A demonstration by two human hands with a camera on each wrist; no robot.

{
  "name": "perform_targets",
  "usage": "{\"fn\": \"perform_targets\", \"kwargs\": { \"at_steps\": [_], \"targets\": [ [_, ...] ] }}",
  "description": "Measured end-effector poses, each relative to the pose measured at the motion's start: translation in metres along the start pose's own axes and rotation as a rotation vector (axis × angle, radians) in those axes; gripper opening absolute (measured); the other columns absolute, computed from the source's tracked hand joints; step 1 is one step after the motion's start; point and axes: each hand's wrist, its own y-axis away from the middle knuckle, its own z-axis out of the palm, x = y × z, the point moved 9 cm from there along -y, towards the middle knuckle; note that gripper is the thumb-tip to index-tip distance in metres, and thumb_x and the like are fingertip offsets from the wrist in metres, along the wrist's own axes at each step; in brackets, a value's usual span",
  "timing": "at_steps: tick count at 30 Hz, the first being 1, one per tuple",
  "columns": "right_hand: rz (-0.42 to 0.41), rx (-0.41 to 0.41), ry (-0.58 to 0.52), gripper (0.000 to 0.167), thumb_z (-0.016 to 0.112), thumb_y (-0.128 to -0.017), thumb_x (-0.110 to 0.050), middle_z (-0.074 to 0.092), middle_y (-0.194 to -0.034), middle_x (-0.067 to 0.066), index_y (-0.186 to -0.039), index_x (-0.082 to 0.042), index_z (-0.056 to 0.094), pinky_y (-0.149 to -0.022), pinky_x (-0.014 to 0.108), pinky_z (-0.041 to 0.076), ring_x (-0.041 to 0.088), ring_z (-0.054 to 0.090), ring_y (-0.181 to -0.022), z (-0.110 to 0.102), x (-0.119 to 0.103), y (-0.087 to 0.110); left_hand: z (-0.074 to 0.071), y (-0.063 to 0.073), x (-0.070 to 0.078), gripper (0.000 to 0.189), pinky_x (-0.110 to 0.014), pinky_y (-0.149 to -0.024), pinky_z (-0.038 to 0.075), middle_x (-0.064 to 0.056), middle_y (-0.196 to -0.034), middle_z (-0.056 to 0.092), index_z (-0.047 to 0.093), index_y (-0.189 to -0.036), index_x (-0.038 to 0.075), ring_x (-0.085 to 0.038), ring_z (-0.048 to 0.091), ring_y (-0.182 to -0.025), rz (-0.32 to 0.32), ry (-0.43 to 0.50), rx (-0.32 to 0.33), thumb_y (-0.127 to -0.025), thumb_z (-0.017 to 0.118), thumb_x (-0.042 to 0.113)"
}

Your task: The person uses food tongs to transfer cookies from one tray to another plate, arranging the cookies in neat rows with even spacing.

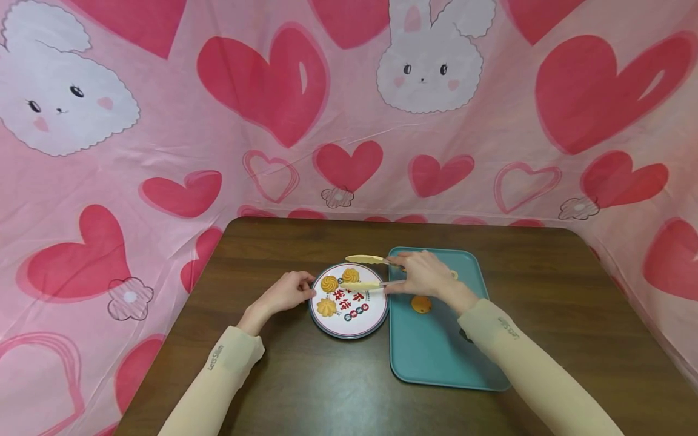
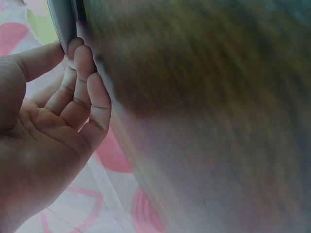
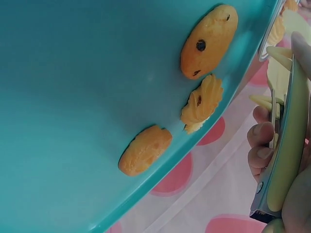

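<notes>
Our right hand (image 1: pixel 421 274) grips yellow tongs (image 1: pixel 361 286), whose near arm hides some lettering (image 1: pixel 339 295) on the plate (image 1: pixel 362 326). Our left hand (image 1: pixel 286 292) pinches the plate's left rim.

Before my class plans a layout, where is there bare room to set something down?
Free: table right of the tray; table nearer than the plate, between left sleeve and tray; the tray's near-left area. Crowded: the plate's far-left part, with cookies and tongs; the tray's far end, under the right hand.
</notes>
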Motion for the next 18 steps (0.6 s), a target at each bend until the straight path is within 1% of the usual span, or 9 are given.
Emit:
{"fn": "perform_targets", "kwargs": {
  "at_steps": [3, 6, 8, 9, 14, 15, 18],
  "targets": [
    [0.014, -0.001, -0.006, 0.080, 0.077, -0.073, -0.065, 0.066, -0.126, 0.013, -0.132, -0.013, 0.066, -0.056, 0.029, 0.047, 0.009, 0.045, -0.040, -0.001, 0.002, 0.001, 0.000, 0.000, -0.001, 0.036, -0.028, -0.055, 0.041, -0.001, -0.076, 0.061, 0.064, -0.122, -0.004, -0.014, 0.052, -0.062, -0.007, -0.005, 0.000, -0.092, 0.072, 0.013],
    [0.030, -0.003, -0.006, 0.080, 0.077, -0.073, -0.067, 0.066, -0.126, 0.013, -0.132, -0.014, 0.066, -0.069, 0.037, 0.055, 0.012, 0.061, -0.055, -0.003, 0.005, 0.002, 0.001, -0.001, -0.002, 0.036, -0.027, -0.055, 0.041, -0.002, -0.077, 0.061, 0.064, -0.122, -0.004, -0.014, 0.052, -0.062, -0.005, -0.006, -0.002, -0.092, 0.071, 0.013],
    [0.038, -0.002, -0.004, 0.080, 0.076, -0.073, -0.067, 0.066, -0.126, 0.013, -0.132, -0.014, 0.066, -0.078, 0.042, 0.055, 0.015, 0.066, -0.066, -0.006, 0.008, 0.004, 0.001, -0.001, -0.002, 0.036, -0.028, -0.055, 0.041, -0.002, -0.077, 0.061, 0.064, -0.122, -0.005, -0.015, 0.051, -0.062, -0.004, -0.005, -0.004, -0.092, 0.071, 0.013],
    [0.041, 0.004, -0.004, 0.080, 0.077, -0.073, -0.066, 0.067, -0.126, 0.013, -0.132, -0.014, 0.067, -0.080, 0.044, 0.055, 0.018, 0.068, -0.073, -0.008, 0.010, 0.005, 0.001, -0.001, -0.001, 0.035, -0.028, -0.055, 0.041, -0.002, -0.077, 0.061, 0.064, -0.122, -0.004, -0.015, 0.051, -0.062, -0.003, -0.006, -0.005, -0.092, 0.071, 0.013],
    [0.054, 0.042, -0.027, 0.078, 0.080, -0.072, -0.062, 0.067, -0.125, 0.014, -0.132, -0.013, 0.067, -0.084, 0.049, 0.052, 0.027, 0.070, -0.093, -0.019, 0.020, 0.010, 0.000, 0.000, -0.001, 0.035, -0.028, -0.056, 0.042, -0.002, -0.077, 0.061, 0.064, -0.122, -0.004, -0.015, 0.052, -0.063, -0.012, -0.004, -0.002, -0.092, 0.071, 0.013],
    [0.055, 0.051, -0.032, 0.079, 0.080, -0.072, -0.062, 0.067, -0.125, 0.013, -0.132, -0.012, 0.067, -0.085, 0.049, 0.052, 0.029, 0.068, -0.099, -0.021, 0.022, 0.011, 0.000, 0.000, 0.000, 0.035, -0.028, -0.057, 0.042, -0.002, -0.077, 0.061, 0.064, -0.122, -0.004, -0.015, 0.052, -0.063, -0.015, -0.001, 0.000, -0.092, 0.072, 0.013],
    [0.060, 0.053, -0.041, 0.081, 0.078, -0.073, -0.064, 0.067, -0.125, 0.012, -0.134, -0.012, 0.065, -0.086, 0.050, 0.050, 0.029, 0.066, -0.107, -0.026, 0.029, 0.016, 0.000, 0.000, 0.001, 0.035, -0.029, -0.057, 0.042, -0.002, -0.077, 0.061, 0.064, -0.122, -0.004, -0.015, 0.052, -0.063, -0.015, 0.004, 0.001, -0.092, 0.072, 0.012]
  ]
}}
